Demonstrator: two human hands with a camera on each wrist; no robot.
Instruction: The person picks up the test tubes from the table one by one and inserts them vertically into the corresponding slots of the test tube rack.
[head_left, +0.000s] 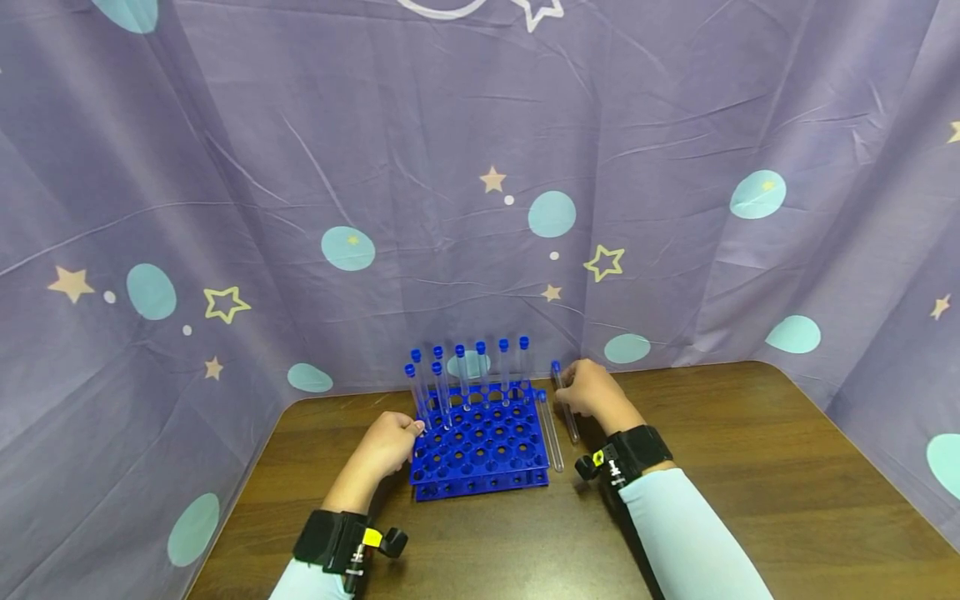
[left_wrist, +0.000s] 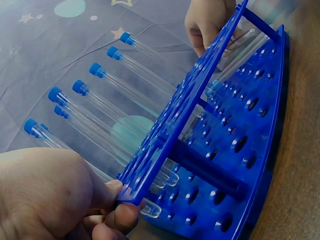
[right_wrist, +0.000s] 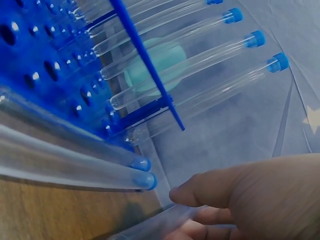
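Observation:
A blue test tube rack (head_left: 482,477) stands on the table, its rear and left holes filled with several clear test tubes (left_wrist: 135,117) with blue caps. My left hand (head_left: 388,444) grips the left edge of the rack's upper plate, thumb above and fingers below, as the left wrist view shows. To the right of the rack, my right hand (head_left: 592,392) holds a blue-capped test tube (head_left: 573,427) between thumb and fingers; part of that tube is hidden by the hand. Two more capped tubes (right_wrist: 90,155) lie side by side between the rack and this hand.
The brown wooden table (head_left: 720,467) reaches back to a purple curtain (head_left: 450,283) with stars and teal ovals. This cloth hangs close behind the rack and along both sides. A black camera strap (head_left: 641,452) circles each wrist.

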